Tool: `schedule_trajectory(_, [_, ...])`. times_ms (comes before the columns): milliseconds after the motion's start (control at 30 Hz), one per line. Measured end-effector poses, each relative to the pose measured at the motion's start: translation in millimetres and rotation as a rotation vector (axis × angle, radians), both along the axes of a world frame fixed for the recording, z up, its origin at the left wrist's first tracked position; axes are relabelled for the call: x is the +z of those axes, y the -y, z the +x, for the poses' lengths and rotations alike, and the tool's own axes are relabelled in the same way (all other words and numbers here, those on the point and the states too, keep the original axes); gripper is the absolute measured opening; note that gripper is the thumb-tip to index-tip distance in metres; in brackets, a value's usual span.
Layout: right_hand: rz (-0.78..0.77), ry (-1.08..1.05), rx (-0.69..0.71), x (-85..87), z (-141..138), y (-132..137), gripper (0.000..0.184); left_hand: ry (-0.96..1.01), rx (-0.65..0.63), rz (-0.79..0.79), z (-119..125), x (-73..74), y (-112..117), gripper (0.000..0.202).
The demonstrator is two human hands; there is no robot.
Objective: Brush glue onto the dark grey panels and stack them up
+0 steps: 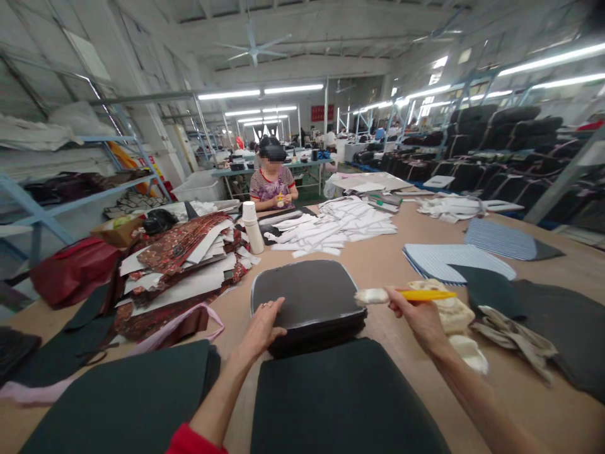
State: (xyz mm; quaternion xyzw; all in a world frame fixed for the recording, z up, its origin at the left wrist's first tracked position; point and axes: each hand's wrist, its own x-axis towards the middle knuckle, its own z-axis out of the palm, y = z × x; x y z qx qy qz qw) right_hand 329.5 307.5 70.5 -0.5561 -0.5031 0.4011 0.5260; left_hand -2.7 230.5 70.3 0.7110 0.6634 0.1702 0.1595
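A stack of dark grey, round-cornered panels (309,293) lies in front of me, with a pale wet-looking line along the edge of its top piece. My left hand (261,328) rests on the stack's near left corner, thumb and fingers apart. In my right hand (420,318) is a brush (428,294) with a yellow handle, gripped near its whitish, caked head. The brush head is at the right edge of the top panel. Beneath and behind my right hand sits a cream-coloured, crusted container (456,314), partly hidden. Nearer to me is a stack of dark green panels (335,403).
At left are more dark green panels (127,397) and a pile of patterned pieces (179,265). White strips (335,224) and a cream bottle (253,230) stand beyond. Striped pieces (454,261) and a beige cloth (515,337) lie right. Another person (273,180) sits across the table.
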Motion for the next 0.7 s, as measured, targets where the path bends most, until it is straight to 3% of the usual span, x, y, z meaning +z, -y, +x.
schedule_trajectory(133, [0.093, -0.239, 0.11, -2.7, 10.0, -1.6, 0.042, 0.005, -0.03, 0.06, -7.9, 3.0, 0.6, 0.037])
schedule_trajectory(267, [0.184, 0.082, 0.21, -15.4, 30.0, -13.5, 0.042, -0.022, 0.04, 0.219, -0.7, 18.8, -5.7, 0.018])
schedule_trajectory(367, [0.351, 0.423, 0.183, -25.8, 25.7, -25.3, 0.045, -0.02, 0.113, 0.36, 1.0, 54.4, -7.8, 0.016])
schedule_trajectory(467, [0.502, 0.528, 0.217, -23.7, 3.2, -27.8, 0.057, -0.006, 0.092, 0.464, 1.4, 99.6, 4.2, 0.013])
schedule_trajectory(567, [0.557, 0.432, 0.227, -4.4, -23.6, -15.4, 0.061, 0.004, 0.022, 0.569, 4.5, 137.4, 29.3, 0.011])
schedule_trajectory(700, [0.387, 0.291, 0.189, 32.6, -41.9, 14.5, 0.04, 0.006, 0.002, 0.625, -0.3, 171.0, 65.9, 0.007])
